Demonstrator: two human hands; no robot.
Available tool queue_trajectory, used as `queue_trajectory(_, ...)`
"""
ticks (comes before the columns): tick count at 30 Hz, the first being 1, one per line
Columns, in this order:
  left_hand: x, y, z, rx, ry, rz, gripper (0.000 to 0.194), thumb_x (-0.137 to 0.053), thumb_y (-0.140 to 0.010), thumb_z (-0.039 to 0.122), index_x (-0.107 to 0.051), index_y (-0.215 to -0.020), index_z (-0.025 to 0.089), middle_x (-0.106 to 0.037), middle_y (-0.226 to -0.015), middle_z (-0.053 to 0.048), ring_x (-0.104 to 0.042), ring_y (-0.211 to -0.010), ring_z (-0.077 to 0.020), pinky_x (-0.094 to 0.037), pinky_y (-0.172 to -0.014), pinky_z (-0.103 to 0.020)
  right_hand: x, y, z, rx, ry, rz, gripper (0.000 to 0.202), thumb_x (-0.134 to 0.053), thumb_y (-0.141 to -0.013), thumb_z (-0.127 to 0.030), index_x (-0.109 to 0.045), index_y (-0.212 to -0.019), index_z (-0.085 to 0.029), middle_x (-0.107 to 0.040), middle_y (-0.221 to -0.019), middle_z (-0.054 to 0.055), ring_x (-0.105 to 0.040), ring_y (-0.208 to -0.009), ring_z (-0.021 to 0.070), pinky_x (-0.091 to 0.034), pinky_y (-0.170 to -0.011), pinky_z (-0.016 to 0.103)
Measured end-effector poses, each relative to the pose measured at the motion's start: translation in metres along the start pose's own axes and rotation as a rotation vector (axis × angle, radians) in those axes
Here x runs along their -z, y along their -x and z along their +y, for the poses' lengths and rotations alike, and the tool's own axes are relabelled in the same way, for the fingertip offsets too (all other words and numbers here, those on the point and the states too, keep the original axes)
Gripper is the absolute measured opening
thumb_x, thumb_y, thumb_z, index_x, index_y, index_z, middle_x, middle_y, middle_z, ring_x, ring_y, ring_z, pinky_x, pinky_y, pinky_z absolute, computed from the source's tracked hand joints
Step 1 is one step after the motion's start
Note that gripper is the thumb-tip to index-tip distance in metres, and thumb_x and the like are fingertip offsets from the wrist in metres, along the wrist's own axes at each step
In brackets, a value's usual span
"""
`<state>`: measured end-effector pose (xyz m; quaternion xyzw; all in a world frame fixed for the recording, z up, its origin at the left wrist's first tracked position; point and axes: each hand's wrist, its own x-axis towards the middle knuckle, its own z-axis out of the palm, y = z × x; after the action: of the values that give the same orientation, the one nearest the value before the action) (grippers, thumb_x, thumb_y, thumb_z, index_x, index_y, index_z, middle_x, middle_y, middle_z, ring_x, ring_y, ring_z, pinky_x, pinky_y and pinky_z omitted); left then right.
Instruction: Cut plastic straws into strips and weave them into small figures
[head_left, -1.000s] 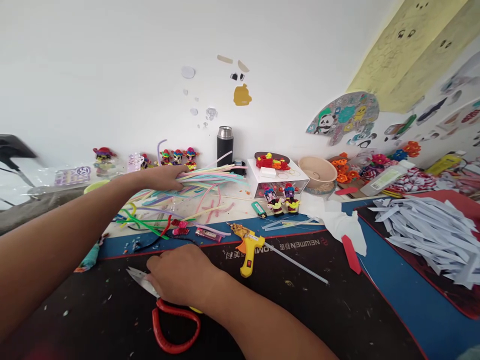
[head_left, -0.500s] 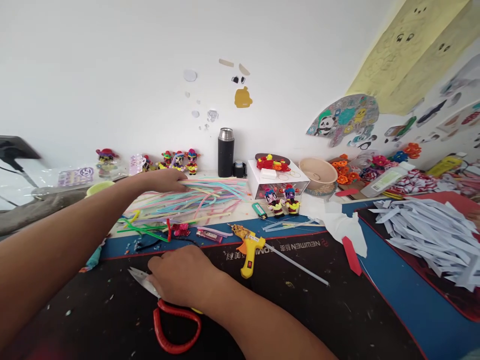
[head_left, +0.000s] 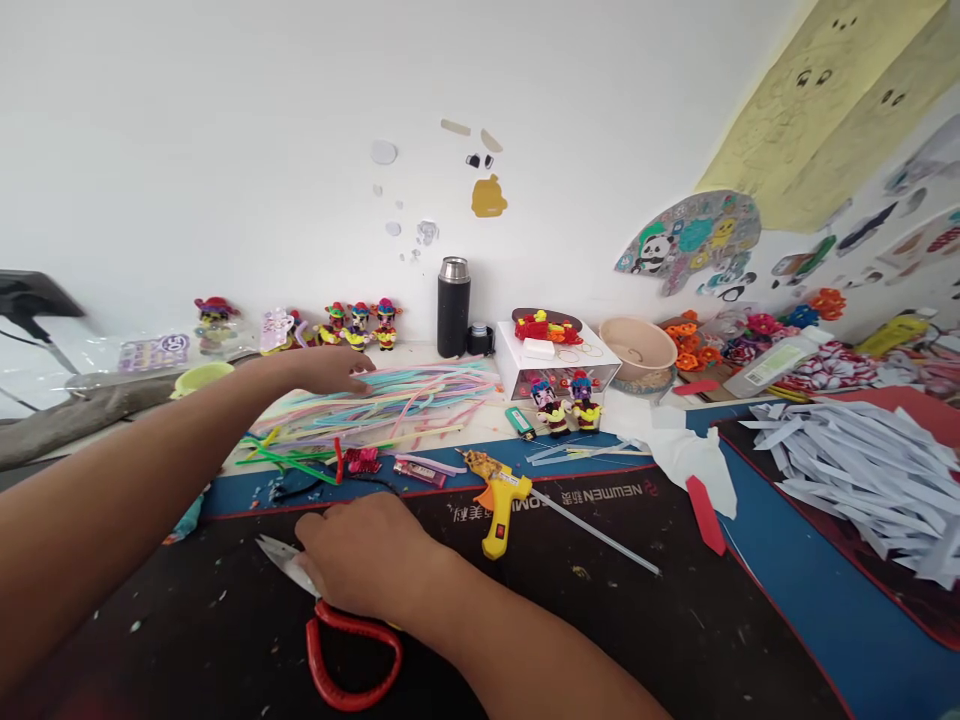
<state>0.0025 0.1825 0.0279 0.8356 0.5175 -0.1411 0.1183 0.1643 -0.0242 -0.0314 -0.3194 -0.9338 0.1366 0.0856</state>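
Two bare hands work at one tabletop [head_left: 416, 352]. The left hand [head_left: 330, 370] reaches over one loose heap of pastel fuzzy stems [head_left: 420, 395], too many to count; its grip is spread, thumb and fingers parted, at the heap's left part. The right hand [head_left: 367, 555] lies over one pair of red-handled scissors [head_left: 351, 621] on the black mat [head_left: 600, 630], hiding their middle; whether its grip is closed on them I cannot tell. One yellow glue gun [head_left: 501, 505] lies to its right, one translucent glue stick [head_left: 592, 530] jutting from its rear.

Seven small figures are visible: three [head_left: 360, 325] in a row by the wall, two [head_left: 566, 402] before one white box [head_left: 523, 372], and two farther left, one partly behind a card [head_left: 276, 328]. One black flask [head_left: 453, 310] stands behind the stems; one pale bowl [head_left: 637, 345] sits right of the box.
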Motion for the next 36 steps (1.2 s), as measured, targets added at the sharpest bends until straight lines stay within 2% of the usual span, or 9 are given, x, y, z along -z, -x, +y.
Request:
queue_trajectory(4,-0.013,0.006,0.016,-0.024,-0.058,0.089,0.084,-0.053,-0.081,0.068,-0.059,-0.148,0.018,-0.062,-0.149,-0.019,-0.058,-0.134,-0.0392,-0.045,-0.106,-0.042,-0.002,0.001,0.000,0.001,0.011,0.024,0.024,-0.057,-0.103,-0.034,-0.066,-0.113,-0.014,-0.079,-0.098,0.010,-0.077,-0.086,0.0271,-0.061,-0.073,0.040)
queue_trajectory(7,-0.027,0.007,0.034,-0.102,-0.030,0.062,0.092,-0.060,-0.078,0.072,-0.053,-0.152,0.019,-0.059,-0.152,-0.019,-0.057,-0.134,-0.0390,-0.046,-0.106,-0.043,-0.001,0.002,-0.001,0.002,0.019,0.035,0.024,-0.058,-0.102,-0.034,-0.067,-0.113,-0.014,-0.079,-0.097,0.010,-0.077,-0.086,0.0268,-0.061,-0.074,0.039)
queue_trajectory(12,-0.046,-0.003,0.042,-0.100,-0.132,0.147,0.057,-0.055,-0.086,0.048,-0.063,-0.133,0.017,-0.068,-0.130,-0.021,-0.066,-0.116,-0.0378,-0.051,-0.093,-0.043,0.000,0.002,-0.002,-0.004,0.017,0.038,0.024,-0.057,-0.103,-0.036,-0.066,-0.112,-0.015,-0.079,-0.097,0.010,-0.077,-0.085,0.0262,-0.061,-0.074,0.038)
queue_trajectory(16,-0.035,-0.001,0.033,-0.089,-0.096,0.154,0.047,-0.050,-0.087,0.042,-0.065,-0.125,0.019,-0.073,-0.122,-0.017,-0.070,-0.107,-0.0356,-0.052,-0.085,-0.040,-0.003,0.000,-0.002,0.000,0.022,0.030,0.023,-0.057,-0.103,-0.035,-0.066,-0.111,-0.015,-0.079,-0.096,0.009,-0.077,-0.083,0.0257,-0.061,-0.073,0.038)
queue_trajectory(22,-0.008,0.011,0.021,-0.044,0.046,0.189,0.071,-0.047,-0.087,0.062,-0.053,-0.144,0.019,-0.071,-0.134,-0.016,-0.070,-0.113,-0.0356,-0.052,-0.087,-0.037,-0.003,0.002,-0.002,0.001,0.023,0.043,0.023,-0.058,-0.103,-0.035,-0.065,-0.111,-0.015,-0.079,-0.096,0.009,-0.077,-0.083,0.0270,-0.061,-0.070,0.039)
queue_trajectory(27,-0.012,0.009,0.016,-0.028,0.031,0.163,0.069,-0.046,-0.086,0.066,-0.066,-0.136,0.023,-0.070,-0.140,-0.012,-0.067,-0.123,-0.0336,-0.051,-0.095,-0.035,-0.001,0.002,-0.002,-0.002,0.018,0.028,0.023,-0.058,-0.103,-0.034,-0.066,-0.112,-0.015,-0.079,-0.098,0.009,-0.077,-0.085,0.0270,-0.061,-0.071,0.039)
queue_trajectory(29,-0.015,0.008,0.014,-0.025,0.037,0.200,0.068,-0.045,-0.087,0.063,-0.065,-0.138,0.023,-0.069,-0.141,-0.011,-0.066,-0.123,-0.0315,-0.051,-0.097,-0.034,-0.001,0.002,-0.002,-0.003,0.016,0.023,0.022,-0.058,-0.103,-0.034,-0.066,-0.112,-0.015,-0.079,-0.097,0.009,-0.077,-0.085,0.0265,-0.061,-0.071,0.038)
queue_trajectory(33,-0.015,0.012,0.014,-0.011,0.022,0.348,0.054,-0.043,-0.092,0.057,-0.072,-0.121,0.022,-0.075,-0.125,-0.011,-0.069,-0.111,-0.0305,-0.051,-0.090,-0.034,-0.003,0.001,-0.002,0.002,0.015,0.030,0.024,-0.057,-0.104,-0.035,-0.066,-0.111,-0.015,-0.079,-0.097,0.009,-0.077,-0.084,0.0268,-0.061,-0.071,0.038)
queue_trajectory(36,-0.019,0.014,0.019,-0.038,-0.001,0.322,0.051,-0.046,-0.092,0.060,-0.071,-0.115,0.021,-0.075,-0.117,-0.012,-0.070,-0.103,-0.0312,-0.051,-0.083,-0.036,-0.005,0.001,-0.001,0.008,0.024,0.042,0.025,-0.057,-0.103,-0.036,-0.066,-0.112,-0.014,-0.079,-0.098,0.010,-0.077,-0.084,0.0269,-0.061,-0.070,0.038)
